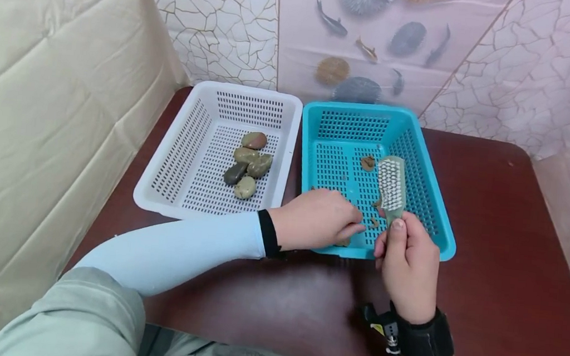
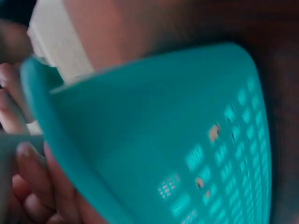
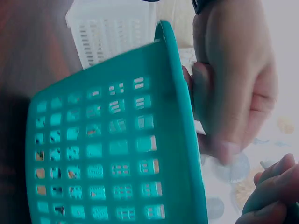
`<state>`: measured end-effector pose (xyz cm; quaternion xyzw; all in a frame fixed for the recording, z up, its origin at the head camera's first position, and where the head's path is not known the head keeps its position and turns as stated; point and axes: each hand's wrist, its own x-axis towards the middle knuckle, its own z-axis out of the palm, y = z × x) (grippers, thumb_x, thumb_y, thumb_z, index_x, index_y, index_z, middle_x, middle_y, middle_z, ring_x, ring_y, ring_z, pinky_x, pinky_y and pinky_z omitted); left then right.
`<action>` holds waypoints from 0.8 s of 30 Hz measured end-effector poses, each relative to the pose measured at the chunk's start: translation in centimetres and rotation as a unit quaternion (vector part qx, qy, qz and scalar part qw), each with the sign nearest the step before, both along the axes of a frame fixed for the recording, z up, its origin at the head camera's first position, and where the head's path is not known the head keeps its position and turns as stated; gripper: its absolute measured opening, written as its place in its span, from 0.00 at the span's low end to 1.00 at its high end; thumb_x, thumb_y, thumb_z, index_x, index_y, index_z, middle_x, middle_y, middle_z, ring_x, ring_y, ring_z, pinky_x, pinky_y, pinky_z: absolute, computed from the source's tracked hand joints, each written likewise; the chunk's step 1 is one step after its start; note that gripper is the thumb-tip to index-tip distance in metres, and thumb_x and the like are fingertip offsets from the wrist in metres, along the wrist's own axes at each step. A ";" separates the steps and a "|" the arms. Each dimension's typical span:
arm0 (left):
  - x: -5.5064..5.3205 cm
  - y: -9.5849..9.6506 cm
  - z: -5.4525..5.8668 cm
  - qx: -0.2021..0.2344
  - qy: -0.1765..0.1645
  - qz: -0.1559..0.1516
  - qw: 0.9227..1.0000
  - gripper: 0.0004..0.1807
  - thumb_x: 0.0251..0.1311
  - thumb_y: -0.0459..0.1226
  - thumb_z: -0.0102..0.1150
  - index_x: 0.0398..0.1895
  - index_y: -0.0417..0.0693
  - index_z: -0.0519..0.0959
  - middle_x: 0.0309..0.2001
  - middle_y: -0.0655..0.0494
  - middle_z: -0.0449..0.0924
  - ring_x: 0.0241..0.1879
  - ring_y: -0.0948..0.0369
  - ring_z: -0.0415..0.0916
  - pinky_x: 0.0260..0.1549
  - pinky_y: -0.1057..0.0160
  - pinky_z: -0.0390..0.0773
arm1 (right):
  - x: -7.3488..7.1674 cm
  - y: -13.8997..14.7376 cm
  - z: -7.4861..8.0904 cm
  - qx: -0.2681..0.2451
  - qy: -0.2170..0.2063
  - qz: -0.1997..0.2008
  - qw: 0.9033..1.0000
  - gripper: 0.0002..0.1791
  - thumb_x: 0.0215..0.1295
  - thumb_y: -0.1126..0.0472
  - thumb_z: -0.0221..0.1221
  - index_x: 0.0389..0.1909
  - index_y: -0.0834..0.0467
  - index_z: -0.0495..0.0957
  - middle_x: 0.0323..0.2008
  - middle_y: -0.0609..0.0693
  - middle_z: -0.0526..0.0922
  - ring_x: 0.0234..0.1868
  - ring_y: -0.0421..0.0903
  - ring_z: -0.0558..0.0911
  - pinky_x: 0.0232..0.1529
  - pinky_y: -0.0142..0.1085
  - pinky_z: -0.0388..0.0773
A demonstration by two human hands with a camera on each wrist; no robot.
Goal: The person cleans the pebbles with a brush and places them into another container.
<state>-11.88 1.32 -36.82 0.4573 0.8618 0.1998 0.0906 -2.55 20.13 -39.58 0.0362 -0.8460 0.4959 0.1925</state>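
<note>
My right hand [image 1: 411,260] grips the handle of a scrub brush [image 1: 391,186], its white bristles turned up toward the head view, over the teal basket [image 1: 361,109]. My left hand [image 1: 314,219] reaches over the front of that basket, thumb pointing right. Beneath the thumb, at the front wall, a small brownish piece [image 1: 344,242] shows. The left fingertips are hidden in the head view and blurred in the right wrist view, so I cannot tell whether they hold it. Brown scraps [image 1: 367,163] lie on the teal basket's floor.
A white basket [image 1: 251,90] stands just left of the teal one. Several smooth stones [image 1: 245,188] lie in its right half, grey, green and reddish. Both baskets sit on a dark red table [image 1: 498,217]. Cloth hangs at the left, and a patterned backdrop rises behind.
</note>
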 end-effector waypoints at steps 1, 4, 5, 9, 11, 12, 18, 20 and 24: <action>0.0 0.0 0.0 0.028 -0.025 0.006 0.999 0.18 0.87 0.46 0.52 0.33 0.56 0.82 0.22 0.62 0.74 0.27 0.65 0.75 0.32 0.66 0.73 | 0.0 -0.1 0.0 -0.007 0.001 0.004 1.000 0.16 0.91 0.61 0.47 0.53 0.64 0.83 0.23 0.49 0.79 0.16 0.42 0.75 0.19 0.30 0.74; 0.1 -0.4 0.2 0.139 -0.149 0.034 0.978 0.17 0.88 0.47 0.52 0.37 0.51 0.82 0.24 0.59 0.79 0.27 0.62 0.80 0.31 0.64 0.77 | -0.2 -0.6 -0.1 -0.035 0.002 0.034 0.999 0.14 0.90 0.63 0.48 0.48 0.66 0.80 0.25 0.51 0.80 0.19 0.44 0.77 0.21 0.31 0.76; 0.2 -0.7 0.3 0.179 -0.197 0.046 0.963 0.17 0.87 0.46 0.53 0.39 0.49 0.82 0.26 0.56 0.81 0.27 0.60 0.81 0.30 0.63 0.79 | -0.4 -0.9 -0.1 -0.042 0.001 0.046 0.998 0.13 0.90 0.64 0.48 0.46 0.65 0.79 0.26 0.52 0.80 0.19 0.45 0.77 0.22 0.31 0.76; 0.6 -1.8 0.3 0.293 -0.331 0.100 0.892 0.13 0.84 0.44 0.59 0.47 0.43 0.83 0.32 0.49 0.85 0.27 0.52 0.83 0.28 0.59 0.84 | -1.0 -2.2 -0.1 -0.050 -0.018 0.089 0.995 0.12 0.89 0.64 0.51 0.40 0.62 0.75 0.26 0.50 0.80 0.20 0.46 0.78 0.20 0.34 0.76; 0.8 -2.3 0.2 0.318 -0.352 0.119 0.872 0.11 0.84 0.42 0.60 0.49 0.42 0.82 0.36 0.48 0.85 0.29 0.49 0.84 0.30 0.56 0.86 | -1.1 -2.8 0.0 -0.042 -0.025 0.098 0.994 0.12 0.88 0.63 0.54 0.38 0.60 0.76 0.24 0.49 0.79 0.20 0.46 0.77 0.19 0.34 0.74; 0.9 -2.5 0.2 0.325 -0.356 0.125 0.867 0.11 0.85 0.42 0.59 0.50 0.43 0.82 0.38 0.47 0.85 0.30 0.49 0.84 0.31 0.54 0.87 | -1.1 -3.0 0.0 -0.036 -0.028 0.102 0.994 0.12 0.87 0.63 0.56 0.37 0.59 0.77 0.23 0.48 0.78 0.20 0.46 0.76 0.18 0.35 0.74; 1.1 -3.9 0.7 0.318 -0.353 0.124 0.871 0.12 0.86 0.43 0.56 0.47 0.44 0.81 0.36 0.50 0.87 0.33 0.47 0.85 0.29 0.52 0.87 | -0.7 -3.6 0.4 -0.006 -0.018 0.117 0.993 0.13 0.82 0.64 0.64 0.32 0.54 0.78 0.21 0.43 0.73 0.19 0.44 0.72 0.18 0.35 0.68; 0.9 -4.4 1.0 0.317 -0.352 0.118 0.872 0.11 0.86 0.42 0.55 0.46 0.43 0.80 0.33 0.49 0.88 0.34 0.45 0.85 0.27 0.54 0.85 | -0.6 -3.5 0.5 -0.009 -0.013 0.129 0.992 0.12 0.81 0.64 0.65 0.32 0.53 0.79 0.21 0.43 0.75 0.19 0.44 0.73 0.18 0.34 0.69; -0.7 -6.4 2.5 0.313 -0.318 0.137 0.884 0.13 0.86 0.41 0.56 0.57 0.40 0.78 0.35 0.49 0.88 0.35 0.43 0.85 0.27 0.52 0.86 | -0.4 -3.0 0.7 -0.016 -0.004 0.145 0.989 0.11 0.80 0.65 0.65 0.34 0.52 0.82 0.22 0.46 0.79 0.20 0.45 0.77 0.20 0.34 0.74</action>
